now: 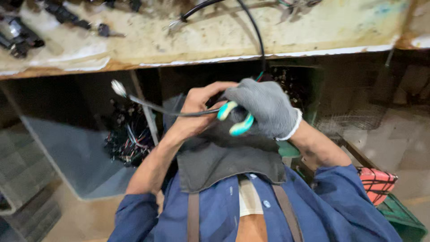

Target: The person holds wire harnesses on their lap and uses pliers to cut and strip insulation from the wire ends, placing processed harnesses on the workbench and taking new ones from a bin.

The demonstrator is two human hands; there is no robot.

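Pliers [236,118] with turquoise handles sit in the middle of the view, gripped by the gloved right hand [264,107], whose fingers are wrapped closed round the handles. Their nose is hidden behind the bare left hand [197,114], so how it meets the wire cannot be told. That left hand pinches a thin grey wire [152,106] between thumb and curled fingers, just at nine o'clock of the pliers. From the hand the wire runs out toward ten o'clock and ends in a blurred, pale frayed tip [118,87].

Below both hands, at six o'clock, a dark grey cloth [224,161] lies over the person's lap and blue work shirt [313,210]. A black cable [255,31] drops from twelve o'clock off the worn, pale bench [224,36] toward the gloved hand. Dark small parts [18,36] lie on the bench at ten o'clock. Under the bench, at eight o'clock of the hands, a tangle of black connectors and coloured wires [130,139] fills a grey bin [71,157]. At four o'clock, a red mesh object [376,183] rests on a green crate [403,219].
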